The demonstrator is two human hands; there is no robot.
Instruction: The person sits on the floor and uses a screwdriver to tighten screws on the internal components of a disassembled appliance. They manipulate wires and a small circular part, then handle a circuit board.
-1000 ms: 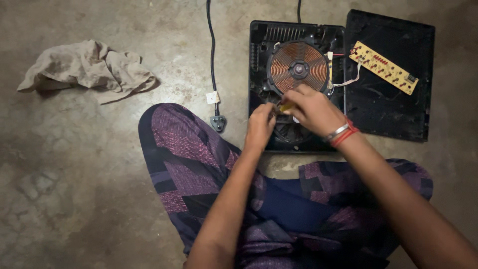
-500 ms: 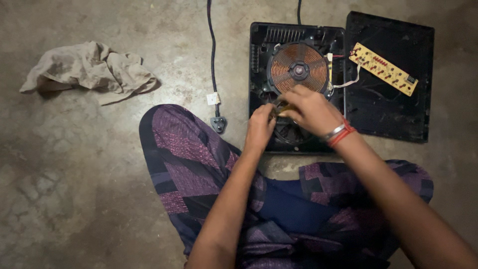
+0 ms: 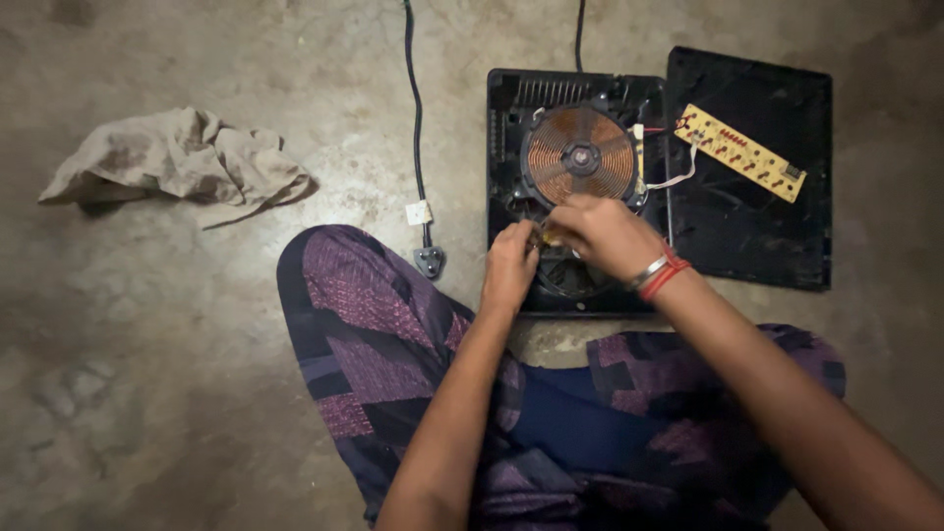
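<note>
An opened black induction cooker base (image 3: 506,147) lies on the concrete floor in front of my crossed legs. Its round copper coil (image 3: 578,155) shows at the top. My left hand (image 3: 509,265) and my right hand (image 3: 602,234) meet just below the coil, fingers curled around a small yellowish part that I cannot make out clearly. Both hands rest over the cooker's fan area. My right wrist carries a silver and a red bangle. The cooker's black top panel (image 3: 747,236) lies to the right with a yellow control board (image 3: 739,152) on it, joined by thin wires.
A crumpled beige cloth (image 3: 177,162) lies on the floor at the left. A black power cord with a plug (image 3: 429,258) runs down beside the cooker's left side. My patterned purple trousers fill the lower middle.
Both hands have stayed below the coil with only slight finger movement. My right hand has shifted a little to the left, closer to the left hand.
</note>
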